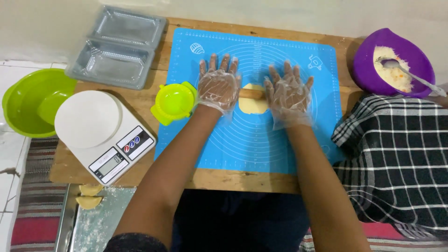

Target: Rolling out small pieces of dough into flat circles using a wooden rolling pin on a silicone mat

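A wooden rolling pin [252, 94] lies crosswise on a small pale round of dough [254, 103] in the middle of a blue silicone mat [261, 140]. My left hand [218, 84] in a clear plastic glove presses flat on the pin's left end, fingers spread. My right hand [289, 93], gloved the same way, presses flat on the pin's right end. Just left of my left hand sits a yellow-green hinged dumpling mould [174, 101], lying open on the mat's edge.
A white kitchen scale [103, 135] stands at the left on the wooden board [233, 179]. Clear plastic trays [119, 44], a green bowl [28, 100], a purple bowl with filling and spoon [394, 60], a checked cloth [396, 158], and folded pastries [88, 196] on a floured tray surround it.
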